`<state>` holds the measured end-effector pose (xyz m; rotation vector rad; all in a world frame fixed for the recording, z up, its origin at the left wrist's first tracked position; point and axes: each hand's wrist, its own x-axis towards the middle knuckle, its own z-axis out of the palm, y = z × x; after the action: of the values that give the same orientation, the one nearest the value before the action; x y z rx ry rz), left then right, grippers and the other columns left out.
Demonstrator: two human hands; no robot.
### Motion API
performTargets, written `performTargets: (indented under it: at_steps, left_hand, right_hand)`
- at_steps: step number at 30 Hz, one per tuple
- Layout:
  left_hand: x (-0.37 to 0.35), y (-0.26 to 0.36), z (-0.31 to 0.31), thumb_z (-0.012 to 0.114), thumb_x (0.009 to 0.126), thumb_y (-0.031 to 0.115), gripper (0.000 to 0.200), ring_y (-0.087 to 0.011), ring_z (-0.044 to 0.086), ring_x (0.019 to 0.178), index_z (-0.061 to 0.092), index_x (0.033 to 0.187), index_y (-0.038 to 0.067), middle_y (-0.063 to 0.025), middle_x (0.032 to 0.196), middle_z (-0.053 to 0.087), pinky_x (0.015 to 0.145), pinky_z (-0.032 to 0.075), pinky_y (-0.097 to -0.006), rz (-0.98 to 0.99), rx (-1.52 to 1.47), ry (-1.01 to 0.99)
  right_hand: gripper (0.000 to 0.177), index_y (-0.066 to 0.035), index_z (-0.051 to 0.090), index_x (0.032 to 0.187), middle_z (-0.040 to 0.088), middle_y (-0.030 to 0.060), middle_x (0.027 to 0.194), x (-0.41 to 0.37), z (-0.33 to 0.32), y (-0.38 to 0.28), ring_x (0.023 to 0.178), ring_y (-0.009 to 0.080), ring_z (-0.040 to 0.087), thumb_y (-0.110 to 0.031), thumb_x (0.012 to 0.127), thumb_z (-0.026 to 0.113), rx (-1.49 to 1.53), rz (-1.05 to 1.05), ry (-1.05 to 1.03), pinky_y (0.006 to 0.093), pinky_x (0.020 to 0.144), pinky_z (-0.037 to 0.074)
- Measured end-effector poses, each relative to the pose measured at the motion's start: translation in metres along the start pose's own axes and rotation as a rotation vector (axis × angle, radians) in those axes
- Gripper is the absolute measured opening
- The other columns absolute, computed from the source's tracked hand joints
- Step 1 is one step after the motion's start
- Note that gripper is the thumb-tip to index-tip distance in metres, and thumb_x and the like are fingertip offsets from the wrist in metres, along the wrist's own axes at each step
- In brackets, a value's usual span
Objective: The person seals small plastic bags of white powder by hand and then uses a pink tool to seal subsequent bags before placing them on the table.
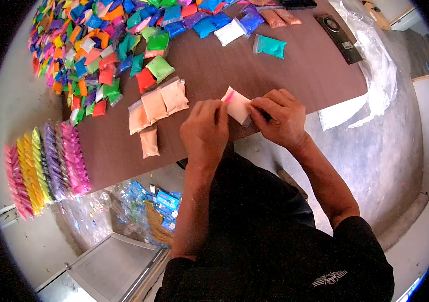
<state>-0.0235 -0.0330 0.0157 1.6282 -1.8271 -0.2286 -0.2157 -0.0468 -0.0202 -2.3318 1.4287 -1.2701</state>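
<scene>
Near the table's front edge, a small peach-coloured packet (238,107) with a pink strip along its top is held between my two hands. Its left side is pinched by my left hand (205,127), and its right edge is gripped between thumb and fingers of my right hand (279,115). The fingers cover parts of both edges. Left of my left hand, several similar peach packets (154,104) lie overlapped in clear bags, with one lower peach packet (149,142) touching the group.
A large heap of coloured packets (93,60) covers the table's far left. Twisted coloured bundles (48,161) hang at the left edge. A teal packet (271,46), a white packet (231,32) and a black device (338,38) lie farther back. Clear plastic sheeting (370,65) drapes the right end.
</scene>
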Motion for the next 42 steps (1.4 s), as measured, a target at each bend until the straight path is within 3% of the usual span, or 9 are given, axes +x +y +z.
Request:
performTargets:
  at_steps: [4, 11, 17, 19, 23, 30, 36, 39, 42]
  left_hand:
    - [-0.006, -0.001, -0.008, 0.073, 0.093, 0.014, 0.011, -0.0293, 0.071, 0.079, 0.073, 0.096, 0.003, -0.0142, 0.09, 0.072, 0.071, 0.056, -0.0375, -0.112, 0.029, -0.001]
    - [-0.022, -0.006, 0.003, 0.074, 0.093, 0.012, 0.012, -0.0287, 0.071, 0.077, 0.073, 0.096, 0.001, -0.0145, 0.089, 0.072, 0.071, 0.056, -0.0372, 0.003, -0.111, 0.031]
    - [-0.025, -0.011, 0.0, 0.073, 0.093, 0.011, 0.008, -0.0323, 0.071, 0.079, 0.071, 0.093, 0.003, -0.0135, 0.09, 0.071, 0.068, 0.055, -0.0389, -0.168, -0.123, 0.089]
    - [-0.027, -0.008, 0.003, 0.073, 0.094, 0.012, 0.011, -0.0256, 0.071, 0.075, 0.072, 0.093, 0.001, -0.0133, 0.085, 0.071, 0.068, 0.055, -0.0356, -0.093, -0.169, 0.126]
    - [-0.029, -0.014, 0.002, 0.072, 0.093, 0.013, 0.01, -0.0339, 0.07, 0.077, 0.068, 0.091, 0.004, -0.0132, 0.089, 0.07, 0.066, 0.055, -0.0415, -0.081, -0.114, 0.123]
    - [-0.031, -0.023, -0.003, 0.072, 0.093, 0.016, 0.01, -0.0344, 0.07, 0.076, 0.068, 0.093, 0.006, -0.0117, 0.088, 0.07, 0.065, 0.055, -0.0424, -0.12, -0.155, 0.172]
    - [-0.037, -0.021, -0.002, 0.071, 0.094, 0.014, 0.011, -0.0332, 0.071, 0.077, 0.07, 0.093, 0.003, -0.0137, 0.09, 0.071, 0.067, 0.055, -0.0418, -0.107, -0.217, 0.147]
    - [-0.032, -0.025, -0.003, 0.071, 0.094, 0.014, 0.011, -0.0346, 0.071, 0.077, 0.07, 0.093, 0.003, -0.0149, 0.089, 0.071, 0.066, 0.055, -0.0432, -0.114, -0.17, 0.121]
    - [-0.029, -0.029, -0.002, 0.071, 0.093, 0.015, 0.012, -0.036, 0.072, 0.077, 0.07, 0.093, 0.003, -0.0162, 0.087, 0.072, 0.067, 0.055, -0.0442, -0.151, -0.193, 0.107]
  right_hand:
    - [0.009, -0.015, 0.073, 0.084, 0.064, 0.0013, 0.077, 0.0, 0.003, 0.0, 0.069, 0.0223, 0.062, -0.019, 0.083, 0.08, 0.002, 0.003, 0.029, 0.0355, 0.059, 0.052]
    - [0.009, -0.014, 0.073, 0.084, 0.064, 0.0023, 0.077, 0.001, 0.002, -0.001, 0.069, 0.0238, 0.063, -0.018, 0.082, 0.081, 0.007, -0.011, 0.041, 0.0364, 0.059, 0.052]
    - [0.01, -0.013, 0.073, 0.082, 0.065, 0.0025, 0.076, 0.0, 0.003, -0.003, 0.069, 0.0242, 0.063, -0.018, 0.081, 0.081, -0.008, 0.02, 0.012, 0.0377, 0.06, 0.051]
    - [0.009, -0.011, 0.073, 0.083, 0.065, 0.0035, 0.075, 0.001, 0.002, -0.002, 0.067, 0.0239, 0.062, -0.013, 0.08, 0.082, -0.007, -0.007, 0.012, 0.0369, 0.059, 0.05]
    - [0.009, -0.013, 0.072, 0.081, 0.065, 0.0035, 0.075, 0.002, 0.002, -0.006, 0.068, 0.025, 0.063, -0.016, 0.08, 0.081, -0.028, 0.012, 0.019, 0.0395, 0.06, 0.051]
    - [0.008, -0.01, 0.072, 0.083, 0.067, 0.0042, 0.077, 0.003, -0.001, -0.006, 0.07, 0.026, 0.065, -0.012, 0.079, 0.08, -0.018, -0.039, 0.009, 0.0395, 0.06, 0.052]
    - [0.014, -0.008, 0.075, 0.095, 0.07, 0.0093, 0.093, 0.019, 0.002, -0.018, 0.085, 0.0296, 0.069, -0.007, 0.081, 0.076, 0.099, 0.023, -0.021, 0.0393, 0.075, 0.057]
    - [0.019, -0.008, 0.074, 0.102, 0.071, 0.012, 0.101, 0.043, 0.004, -0.028, 0.097, 0.0319, 0.069, -0.008, 0.083, 0.074, 0.007, -0.169, -0.037, 0.041, 0.086, 0.056]
    - [0.023, -0.009, 0.074, 0.108, 0.071, 0.0138, 0.104, 0.049, 0.009, -0.022, 0.106, 0.0337, 0.066, -0.01, 0.085, 0.071, -0.003, -0.267, -0.266, 0.043, 0.091, 0.054]
